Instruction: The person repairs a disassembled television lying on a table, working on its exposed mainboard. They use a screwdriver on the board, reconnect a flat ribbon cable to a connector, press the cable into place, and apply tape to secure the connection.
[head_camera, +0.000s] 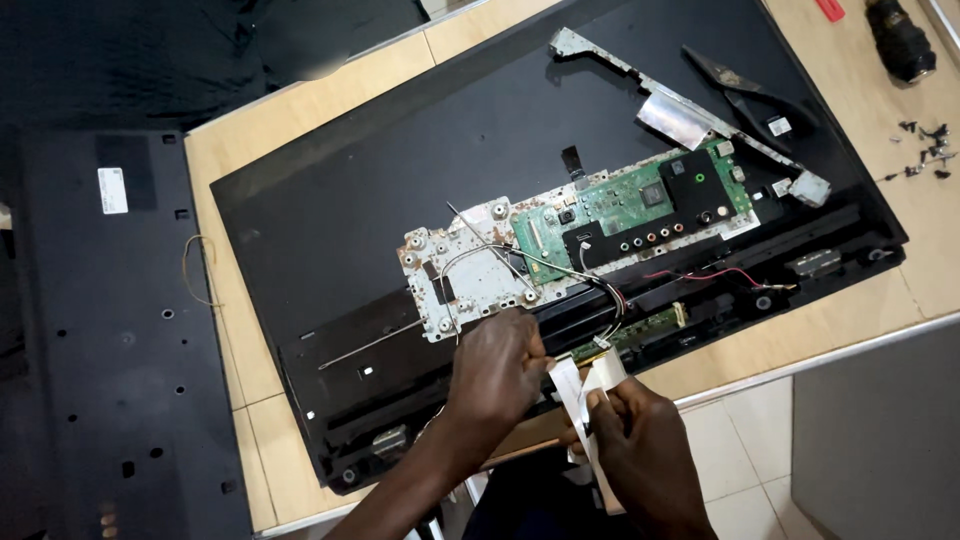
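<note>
— Ribbon cable, where is it now?

— It is at the near edge of the panel, between the two hands. It is white and flat, and it is more than one strip, I think. The top ends are near the narrow green strip board. From there the long axis runs toward the person, a little to the right, down past the table edge.

— And the hands?

— Left hand lies on the panel's lower rail, knuckles up, fingers curled down. The fingertips touch the top of the cable from the left side. If it pinches the cable, I cannot tell; the fingertips are hidden under the hand. Right hand is lower and to the right. Its fingers are closed on the cable and pinch the white strip, which continues down along the palm.

— How does the panel lie?

— Flat, back side up, long axis from lower left to upper right. A main board in green sits in the middle, and a metal plate is just beside it on the left. Thin wires run from there toward the hands.

— Other things?

— A black back cover on the left, a metal bracket at the top of the panel, some loose screws at the far right on the table.
</note>
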